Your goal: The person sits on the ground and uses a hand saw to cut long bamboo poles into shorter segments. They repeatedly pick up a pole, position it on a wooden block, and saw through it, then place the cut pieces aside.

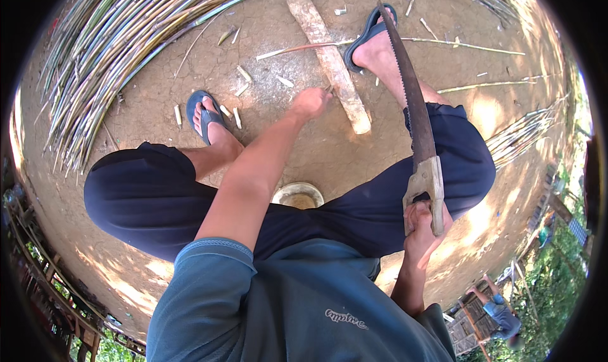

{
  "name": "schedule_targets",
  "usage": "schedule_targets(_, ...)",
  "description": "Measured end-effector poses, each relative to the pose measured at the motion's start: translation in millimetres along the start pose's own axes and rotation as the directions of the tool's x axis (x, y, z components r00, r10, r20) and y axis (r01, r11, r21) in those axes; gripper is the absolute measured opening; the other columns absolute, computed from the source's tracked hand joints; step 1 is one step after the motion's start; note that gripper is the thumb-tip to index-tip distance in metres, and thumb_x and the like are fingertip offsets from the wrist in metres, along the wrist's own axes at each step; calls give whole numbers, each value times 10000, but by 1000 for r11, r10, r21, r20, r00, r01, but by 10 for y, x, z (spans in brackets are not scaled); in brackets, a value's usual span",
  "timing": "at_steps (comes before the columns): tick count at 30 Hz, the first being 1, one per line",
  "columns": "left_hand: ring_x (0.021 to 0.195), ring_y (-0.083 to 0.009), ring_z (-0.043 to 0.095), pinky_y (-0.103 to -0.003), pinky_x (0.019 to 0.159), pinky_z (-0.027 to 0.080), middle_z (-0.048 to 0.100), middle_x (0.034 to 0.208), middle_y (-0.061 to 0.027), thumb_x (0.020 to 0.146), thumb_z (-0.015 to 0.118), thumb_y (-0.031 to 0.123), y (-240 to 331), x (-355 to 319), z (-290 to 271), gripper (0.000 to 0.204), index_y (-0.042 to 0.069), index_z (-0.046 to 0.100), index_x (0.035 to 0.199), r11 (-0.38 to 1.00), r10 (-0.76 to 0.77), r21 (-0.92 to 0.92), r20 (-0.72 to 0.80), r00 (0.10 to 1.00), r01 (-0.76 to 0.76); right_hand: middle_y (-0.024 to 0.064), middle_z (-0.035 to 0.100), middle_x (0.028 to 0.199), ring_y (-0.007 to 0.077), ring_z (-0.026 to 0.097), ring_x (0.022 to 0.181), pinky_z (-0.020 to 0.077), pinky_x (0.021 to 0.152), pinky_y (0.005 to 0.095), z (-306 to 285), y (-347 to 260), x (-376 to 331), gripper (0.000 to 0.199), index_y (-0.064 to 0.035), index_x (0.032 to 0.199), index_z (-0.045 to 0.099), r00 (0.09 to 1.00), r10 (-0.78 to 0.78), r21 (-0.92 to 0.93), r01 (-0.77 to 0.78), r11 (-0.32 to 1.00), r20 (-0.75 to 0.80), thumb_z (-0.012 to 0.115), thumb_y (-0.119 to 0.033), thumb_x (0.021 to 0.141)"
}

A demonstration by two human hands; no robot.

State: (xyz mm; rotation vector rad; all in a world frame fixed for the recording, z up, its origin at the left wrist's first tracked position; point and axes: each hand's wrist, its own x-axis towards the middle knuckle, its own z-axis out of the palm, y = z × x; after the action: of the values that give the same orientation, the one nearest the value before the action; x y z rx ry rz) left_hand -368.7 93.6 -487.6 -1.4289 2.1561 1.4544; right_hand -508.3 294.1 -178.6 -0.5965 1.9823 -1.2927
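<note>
My right hand (425, 226) is wrapped round the pale wooden handle of a handsaw (415, 96), whose dark, curved, toothed blade points up and away past my right knee. My left hand (310, 102) is closed beside the near part of a thick wooden log (329, 61) on the ground. A small bit shows at its fingertips, too small to name. Across the log lies a long thin cane (297, 48) with a pale end at the left. My right foot (373, 48), in a dark flip-flop, is at the cane and hides part of it.
Several short cut pieces (244, 74) and pale sawdust (278, 83) lie left of the log. A big heap of canes (107, 58) fills the far left; a smaller bundle (522, 134) lies right. A round-rimmed object (297, 188) sits between my legs. Another person (502, 314) is at lower right.
</note>
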Motion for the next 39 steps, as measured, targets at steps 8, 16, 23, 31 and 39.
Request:
schedule_targets(8,1159,-308,573,-451,1022,431,656,1144,-144,894,623,467,224,-164,-375,464,53,701,1089,899,189,400,16,982,-180,77,540,593,48,373,438,299,414,206,-140,-27,-46,168,40,763,536,992,-102,38,105,994,-75,595,-109,816)
schedule_targets(16,1118,-412,588,-514,973,452,620,1185,-233,956,436,330,-573,338,-1328,420,35,561,1227,938,-17,327,-287,958,114,54,569,621,57,422,458,340,438,226,-187,60,-175,201,32,794,571,963,-267,54,269,962,-44,619,-156,847)
schedule_targets(23,964,-418,652,-492,870,490,689,993,-246,965,474,393,256,150,-2030,438,7,675,1004,943,155,331,-330,931,-40,6,511,642,68,467,569,379,523,234,-94,99,-355,217,-39,818,497,951,-302,94,307,947,-63,654,-161,906)
schedule_targets(31,779,-347,664,-442,736,496,680,822,-210,991,504,402,1539,-849,-1946,444,4,701,972,940,340,125,-306,890,-316,247,606,1244,70,603,725,516,640,212,-22,-131,-126,184,-41,1009,403,911,-288,385,389,837,-296,577,-11,960)
schedule_targets(39,560,-19,365,-198,479,302,424,682,66,1040,469,182,2855,-1946,-925,292,1,578,1241,591,677,-481,-142,723,-648,206,607,1238,182,668,1018,557,863,277,-256,-594,297,257,20,1101,453,774,-301,333,540,773,-558,642,-19,930)
